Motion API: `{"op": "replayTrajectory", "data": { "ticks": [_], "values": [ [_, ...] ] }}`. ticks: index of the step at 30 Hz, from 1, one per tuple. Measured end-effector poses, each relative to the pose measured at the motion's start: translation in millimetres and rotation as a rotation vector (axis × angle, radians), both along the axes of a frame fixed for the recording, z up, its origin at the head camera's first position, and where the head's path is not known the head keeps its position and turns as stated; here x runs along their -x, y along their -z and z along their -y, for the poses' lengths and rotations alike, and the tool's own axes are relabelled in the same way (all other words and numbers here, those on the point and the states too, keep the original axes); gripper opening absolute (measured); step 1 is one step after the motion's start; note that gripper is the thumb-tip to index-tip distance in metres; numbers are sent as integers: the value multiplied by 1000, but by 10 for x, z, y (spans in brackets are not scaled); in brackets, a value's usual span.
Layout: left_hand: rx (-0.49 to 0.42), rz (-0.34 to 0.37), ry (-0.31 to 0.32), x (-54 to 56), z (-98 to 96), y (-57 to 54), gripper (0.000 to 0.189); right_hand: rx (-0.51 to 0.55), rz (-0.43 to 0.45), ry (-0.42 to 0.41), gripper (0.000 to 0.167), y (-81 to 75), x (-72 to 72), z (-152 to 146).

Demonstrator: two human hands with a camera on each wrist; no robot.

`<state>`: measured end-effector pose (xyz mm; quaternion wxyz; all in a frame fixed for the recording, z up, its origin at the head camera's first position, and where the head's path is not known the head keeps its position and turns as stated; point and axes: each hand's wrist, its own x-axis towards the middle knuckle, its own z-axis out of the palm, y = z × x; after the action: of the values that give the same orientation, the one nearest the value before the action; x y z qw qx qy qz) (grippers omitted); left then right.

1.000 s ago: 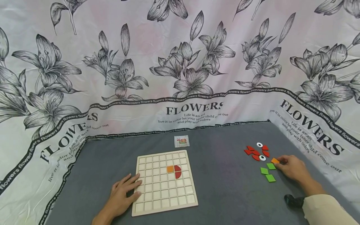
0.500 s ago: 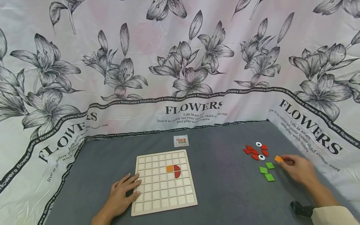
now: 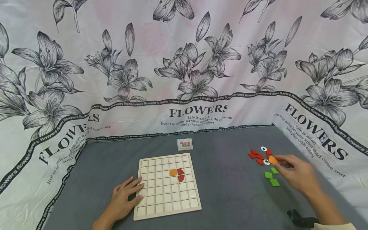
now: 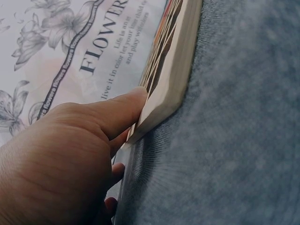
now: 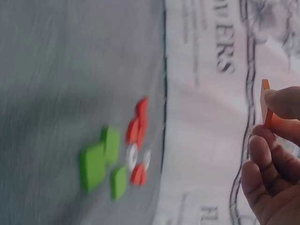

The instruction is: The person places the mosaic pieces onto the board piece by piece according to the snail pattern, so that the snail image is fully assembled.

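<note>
My right hand pinches an orange square tile between thumb and fingers, raised over the loose pieces at the right; the right wrist view shows the tile edge-on. At the left edge of a wooden grid board my left hand rests with fingers spread, fingertips on the rim. In the left wrist view its thumb lies against the board's side. On the board one orange square sits beside two red quarter-round pieces, which together form a half disc.
Several red pieces and two white rings with dark centres lie at the right. Three green tiles are nearer the front. A small picture card lies behind the board. Flower-printed cloth walls the grey table at back and sides.
The orange tile in my right hand has been lifted from beside the green tiles and carried left, over the red pieces. My left hand and the board have stayed put.
</note>
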<state>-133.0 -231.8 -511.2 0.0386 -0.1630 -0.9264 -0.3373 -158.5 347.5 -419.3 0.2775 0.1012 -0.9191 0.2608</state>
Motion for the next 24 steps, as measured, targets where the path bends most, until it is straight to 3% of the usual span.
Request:
{"op": "replayTrajectory", "data": {
  "ticks": [6, 12, 24],
  "values": [
    [-3, -1, -1, -4, -8, -6, 45, 12, -11, -71, 27, -80, -80, 318],
    [-11, 0, -1, -2, -11, -7, 45, 32, -100, -174, 33, -150, -98, 635],
    [-2, -1, -2, 7, -6, 0, 46, 124, -113, -388, 35, -112, -6, 1249]
  ]
}}
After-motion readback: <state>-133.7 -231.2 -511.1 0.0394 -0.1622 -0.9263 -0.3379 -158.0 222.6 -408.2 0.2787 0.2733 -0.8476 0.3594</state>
